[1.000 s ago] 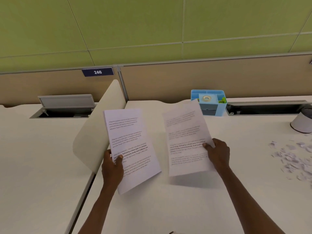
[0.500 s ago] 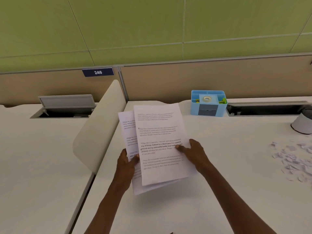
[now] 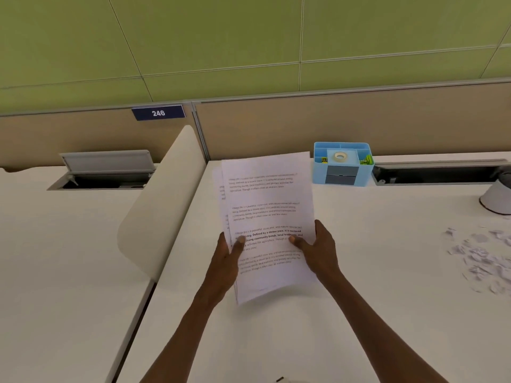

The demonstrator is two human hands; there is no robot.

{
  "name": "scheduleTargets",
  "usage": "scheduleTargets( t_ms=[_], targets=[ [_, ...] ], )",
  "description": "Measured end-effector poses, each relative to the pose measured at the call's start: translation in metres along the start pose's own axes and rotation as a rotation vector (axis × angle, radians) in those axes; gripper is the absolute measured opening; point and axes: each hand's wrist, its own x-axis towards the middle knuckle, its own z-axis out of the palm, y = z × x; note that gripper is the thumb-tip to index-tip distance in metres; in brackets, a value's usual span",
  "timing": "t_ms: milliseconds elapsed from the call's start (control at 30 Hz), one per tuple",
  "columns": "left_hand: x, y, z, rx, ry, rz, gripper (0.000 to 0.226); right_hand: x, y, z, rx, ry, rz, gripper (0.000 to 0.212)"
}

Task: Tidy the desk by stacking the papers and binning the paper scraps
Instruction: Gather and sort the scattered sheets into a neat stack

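Note:
Two printed sheets of paper [image 3: 269, 200] are held together above the white desk [image 3: 373, 313], one on top of the other, with the lower sheet peeking out along the left edge. My left hand [image 3: 228, 261] grips their left edge, thumb on the front. My right hand [image 3: 318, 250] grips the right edge, thumb on the text. A scatter of small white paper scraps [image 3: 481, 255] lies on the desk at the right. A white bin [image 3: 497, 199] stands at the far right edge, partly cut off.
A blue desk organiser [image 3: 343, 164] with a tape roll stands at the back. A cable tray slot [image 3: 437, 172] runs behind it. A curved cream divider [image 3: 160, 205] separates this desk from the left one, which has an open cable flap [image 3: 106, 168].
The two sheets, held apart one in each hand, were brought together; the right sheet now lies almost squarely on the left one, and both hands hold the pair.

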Motion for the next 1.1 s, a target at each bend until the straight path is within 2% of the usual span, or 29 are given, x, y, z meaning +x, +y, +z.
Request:
scheduleTargets(
  t_ms=[133, 367, 533, 600, 767, 900, 1100],
  targets=[
    [0.008, 0.000, 0.009, 0.168, 0.075, 0.095, 0.044, 0.005, 0.006, -0.002, 0.099, 0.042, -0.039, 0.032],
    [0.009, -0.012, 0.019, 0.160, 0.079, 0.071, 0.047, 0.000, 0.019, -0.002, 0.215, -0.010, 0.005, 0.041],
    [0.009, 0.005, 0.012, 0.102, 0.206, 0.105, 0.052, 0.001, -0.005, -0.013, 0.283, -0.077, -0.031, 0.054],
    [0.011, 0.016, 0.014, 0.106, 0.239, 0.147, 0.053, 0.004, -0.018, -0.016, 0.303, -0.095, -0.070, 0.050],
    [0.013, 0.027, 0.023, 0.070, 0.291, 0.206, 0.040, 0.004, -0.034, -0.006, 0.293, -0.079, -0.095, 0.030],
    [0.014, 0.032, 0.020, 0.077, 0.296, 0.240, 0.043, 0.009, -0.040, -0.010, 0.299, -0.087, -0.112, 0.029],
    [0.008, 0.016, 0.022, 0.108, 0.284, 0.150, 0.044, 0.005, -0.028, -0.005, 0.250, -0.111, -0.018, 0.033]
  ],
)
